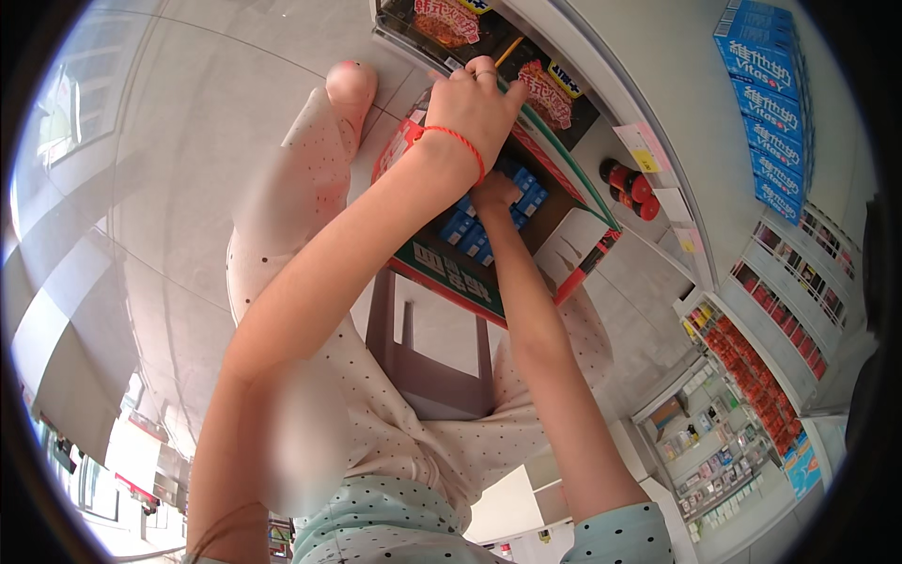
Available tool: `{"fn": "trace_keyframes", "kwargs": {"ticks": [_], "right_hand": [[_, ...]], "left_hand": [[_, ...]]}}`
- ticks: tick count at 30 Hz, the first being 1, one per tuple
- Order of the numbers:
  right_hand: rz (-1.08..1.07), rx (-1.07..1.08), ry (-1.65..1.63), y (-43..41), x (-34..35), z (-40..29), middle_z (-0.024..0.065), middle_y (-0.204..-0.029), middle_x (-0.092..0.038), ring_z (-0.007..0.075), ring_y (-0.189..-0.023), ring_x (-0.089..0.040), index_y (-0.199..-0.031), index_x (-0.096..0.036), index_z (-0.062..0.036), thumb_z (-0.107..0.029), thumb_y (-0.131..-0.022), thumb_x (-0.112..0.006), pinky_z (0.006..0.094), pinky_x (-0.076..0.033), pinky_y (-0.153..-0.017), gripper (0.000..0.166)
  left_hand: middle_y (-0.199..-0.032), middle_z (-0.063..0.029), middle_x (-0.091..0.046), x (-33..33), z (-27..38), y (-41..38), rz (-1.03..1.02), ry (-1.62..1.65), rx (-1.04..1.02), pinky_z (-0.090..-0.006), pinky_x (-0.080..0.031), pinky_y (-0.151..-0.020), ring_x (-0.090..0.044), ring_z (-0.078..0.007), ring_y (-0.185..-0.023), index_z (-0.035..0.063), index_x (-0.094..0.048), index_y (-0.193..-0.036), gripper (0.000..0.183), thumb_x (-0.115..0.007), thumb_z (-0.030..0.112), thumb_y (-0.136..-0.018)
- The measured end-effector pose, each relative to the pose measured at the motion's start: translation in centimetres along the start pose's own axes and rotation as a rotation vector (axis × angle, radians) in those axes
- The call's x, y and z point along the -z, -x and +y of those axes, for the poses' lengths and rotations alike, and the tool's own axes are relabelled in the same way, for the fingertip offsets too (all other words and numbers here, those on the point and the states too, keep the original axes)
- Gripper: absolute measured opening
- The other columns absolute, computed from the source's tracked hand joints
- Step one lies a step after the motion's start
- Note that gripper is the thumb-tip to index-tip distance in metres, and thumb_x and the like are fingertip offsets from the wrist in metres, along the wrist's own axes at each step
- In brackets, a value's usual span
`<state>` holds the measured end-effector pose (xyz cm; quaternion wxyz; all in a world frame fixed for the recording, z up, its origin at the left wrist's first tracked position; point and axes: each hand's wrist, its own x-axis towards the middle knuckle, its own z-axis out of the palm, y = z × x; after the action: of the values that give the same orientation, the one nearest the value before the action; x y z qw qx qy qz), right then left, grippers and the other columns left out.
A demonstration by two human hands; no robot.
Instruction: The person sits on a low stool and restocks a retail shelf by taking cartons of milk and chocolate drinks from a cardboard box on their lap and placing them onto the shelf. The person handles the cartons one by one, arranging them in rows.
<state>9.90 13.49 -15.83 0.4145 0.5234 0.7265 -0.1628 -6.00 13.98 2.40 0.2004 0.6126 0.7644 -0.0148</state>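
Note:
An open cardboard carton (451,283), printed red and green with writing, stands before me between my knees. Inside it are several small blue-and-white boxes (466,236) in rows. My left hand (473,106), with a red cord at the wrist, grips the carton's far rim, its fingers curled over the edge. Reaching down into the carton, my right hand (497,189) is at the blue boxes. The left wrist covers part of it, and its fingertips are hidden, so I cannot tell whether it holds a box.
Black noodle packs (550,95) sit on the low shelf ahead, with red-and-black round containers (631,187) to their right. Blue Vitasoy cartons (768,106) are stacked at upper right. A purple-grey plastic stool (440,381) is between my legs. Stocked shelves (782,310) line the right.

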Motion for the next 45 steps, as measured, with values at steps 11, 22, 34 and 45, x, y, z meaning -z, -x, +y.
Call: {"fn": "trace_keyframes", "kwargs": {"ticks": [11, 22, 34, 45], "right_hand": [[-0.582, 0.441, -0.596, 11.1, 9.9, 4.9, 0.0082, -0.089, -0.063, 0.0152, -0.073, -0.061, -0.129, -0.037, -0.0032, -0.036, -0.08, -0.058, 0.0297, -0.048, -0.061, 0.062], [1.356, 0.409, 0.067, 7.0, 37.4, 20.9, 0.0157, -0.14, -0.022, 0.031, -0.13, -0.017, -0.135, -0.024, -0.0049, -0.038, -0.074, -0.065, 0.0544, -0.014, -0.101, 0.08], [1.489, 0.641, 0.102, 7.6, 35.4, 20.2, 0.0062, -0.127, -0.043, 0.0301, -0.121, -0.037, -0.112, -0.053, -0.0054, -0.029, -0.068, -0.072, 0.0516, -0.022, -0.099, 0.054], [0.676, 0.831, -0.846, 23.4, 21.7, 12.8, 0.0126, -0.102, -0.06, 0.0182, -0.079, -0.06, -0.111, -0.05, 0.0014, -0.015, -0.057, -0.075, 0.0289, -0.048, -0.067, 0.062]], "left_hand": [[-0.116, -0.0269, -0.042, -0.3, -0.2, -0.5, -0.001, 0.018, -0.005, -0.036, -0.049, -0.07, -0.057, -0.0321, -0.089, 0.0128, -0.038, -0.121, 0.059, -0.058, 0.003, -0.067], [-0.12, -0.0252, -0.04, -0.7, 0.6, -0.3, -0.027, -0.01, 0.035, -0.0325, -0.048, -0.073, -0.054, -0.0302, -0.095, 0.0155, -0.038, -0.121, 0.06, -0.06, 0.004, -0.067], [-0.118, -0.0243, -0.041, -0.5, 0.2, 0.1, 0.036, 0.017, 0.006, -0.0331, -0.048, -0.071, -0.055, -0.0302, -0.094, 0.0155, -0.039, -0.121, 0.061, -0.062, 0.006, -0.065], [-0.117, -0.0237, -0.043, -0.8, 0.2, 0.3, 0.051, 0.008, 0.008, -0.0335, -0.049, -0.071, -0.055, -0.0306, -0.094, 0.0159, -0.04, -0.122, 0.059, -0.06, 0.005, -0.067]]}}
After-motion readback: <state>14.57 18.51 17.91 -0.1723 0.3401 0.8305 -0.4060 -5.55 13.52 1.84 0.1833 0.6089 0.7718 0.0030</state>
